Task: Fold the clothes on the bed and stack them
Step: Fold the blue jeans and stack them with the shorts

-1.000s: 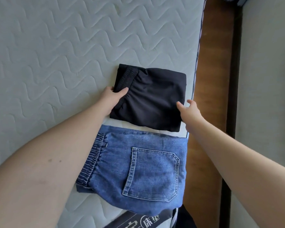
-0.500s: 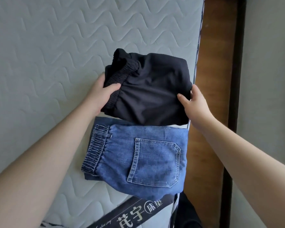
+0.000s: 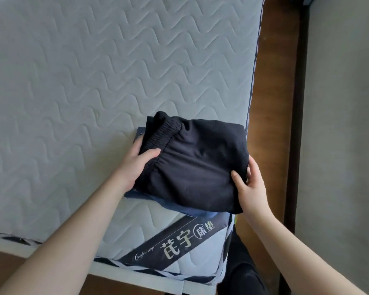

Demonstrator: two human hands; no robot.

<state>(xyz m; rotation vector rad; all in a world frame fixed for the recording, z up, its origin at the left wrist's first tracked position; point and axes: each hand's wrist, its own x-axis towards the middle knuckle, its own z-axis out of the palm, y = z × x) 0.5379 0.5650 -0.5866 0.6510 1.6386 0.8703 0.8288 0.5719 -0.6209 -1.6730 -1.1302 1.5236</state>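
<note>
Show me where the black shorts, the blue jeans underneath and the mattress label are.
black shorts (image 3: 198, 165): head view, middle of the folded top face.
blue jeans (image 3: 192, 212): head view, near edge showing below the shorts.
mattress label (image 3: 175, 243): head view, dark band with the lettering.

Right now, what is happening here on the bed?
A person is stacking folded clothes at the corner of the mattress. Both hands hold a folded black garment: the left hand grips the side with the elastic waistband, the right hand grips the opposite edge. The black garment sits over folded blue jeans, of which only a thin edge shows underneath. Whether it already rests fully on the jeans cannot be told.
</note>
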